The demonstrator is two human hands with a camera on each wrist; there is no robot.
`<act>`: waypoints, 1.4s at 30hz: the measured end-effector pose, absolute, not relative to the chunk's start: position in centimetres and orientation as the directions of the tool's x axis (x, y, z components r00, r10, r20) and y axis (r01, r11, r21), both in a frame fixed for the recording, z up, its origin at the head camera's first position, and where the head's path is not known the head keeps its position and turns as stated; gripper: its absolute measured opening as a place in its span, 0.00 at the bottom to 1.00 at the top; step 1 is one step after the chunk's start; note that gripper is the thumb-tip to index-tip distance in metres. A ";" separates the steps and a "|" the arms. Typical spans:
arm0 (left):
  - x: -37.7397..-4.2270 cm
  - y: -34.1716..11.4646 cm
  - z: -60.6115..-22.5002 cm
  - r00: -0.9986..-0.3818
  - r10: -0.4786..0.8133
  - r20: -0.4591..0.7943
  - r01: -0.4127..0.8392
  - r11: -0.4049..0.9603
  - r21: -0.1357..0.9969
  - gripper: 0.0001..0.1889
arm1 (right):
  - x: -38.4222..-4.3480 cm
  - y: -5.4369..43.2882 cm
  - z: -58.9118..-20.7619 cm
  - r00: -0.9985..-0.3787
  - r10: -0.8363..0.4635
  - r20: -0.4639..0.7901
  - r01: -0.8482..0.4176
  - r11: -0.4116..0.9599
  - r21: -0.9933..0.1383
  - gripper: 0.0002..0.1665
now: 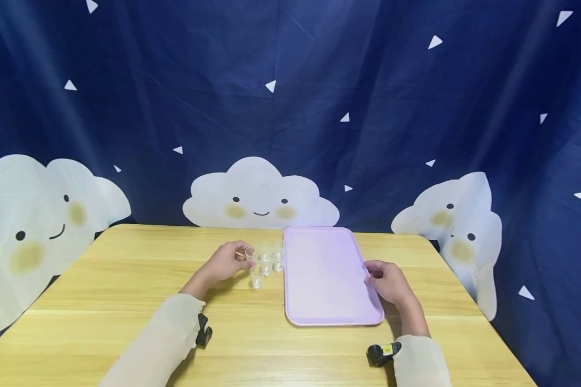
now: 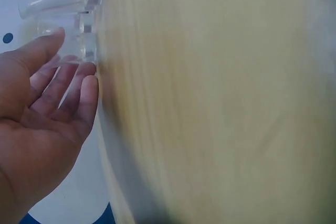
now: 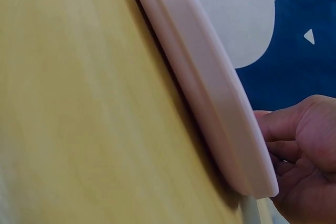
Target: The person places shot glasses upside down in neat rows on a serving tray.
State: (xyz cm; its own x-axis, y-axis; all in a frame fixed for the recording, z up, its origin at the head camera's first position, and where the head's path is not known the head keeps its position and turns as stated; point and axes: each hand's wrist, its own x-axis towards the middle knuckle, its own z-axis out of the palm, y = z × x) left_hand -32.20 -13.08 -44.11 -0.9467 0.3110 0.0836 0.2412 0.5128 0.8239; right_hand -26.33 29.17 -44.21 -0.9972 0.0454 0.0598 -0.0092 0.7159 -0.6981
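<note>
Several small clear cups (image 1: 257,279) stand upright in a tight group on the table, left of a light purple tray (image 1: 333,279). My left hand (image 1: 225,262) is at the left side of the group. In the left wrist view its thumb and loosely bent fingers (image 2: 86,95) lie spread beside a clear cup (image 2: 89,47); whether they touch it is unclear. My right hand (image 1: 389,280) holds the tray's right edge, with bent fingers and thumb at the rim. The tray hides part of those fingers in the right wrist view.
The wooden table (image 1: 252,344) carries the tray and cups. A dark blue curtain (image 1: 290,123) with white clouds and triangles hangs behind the far table edge. Each wrist wears a small black camera (image 1: 203,331).
</note>
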 end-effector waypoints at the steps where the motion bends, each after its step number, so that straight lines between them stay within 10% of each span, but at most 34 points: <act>1: -32.2 -13.2 -44.1 -0.948 0.309 0.077 0.233 0.507 0.830 0.16 | -26.3 29.1 -44.2 -0.997 0.050 0.054 -0.002 0.713 -0.701 0.23; 42: -36.1 -9.3 -36.9 -0.858 0.457 0.233 0.483 0.566 0.668 0.17 | -26.6 29.3 -44.6 -0.996 0.090 -0.008 0.067 0.673 -0.737 0.24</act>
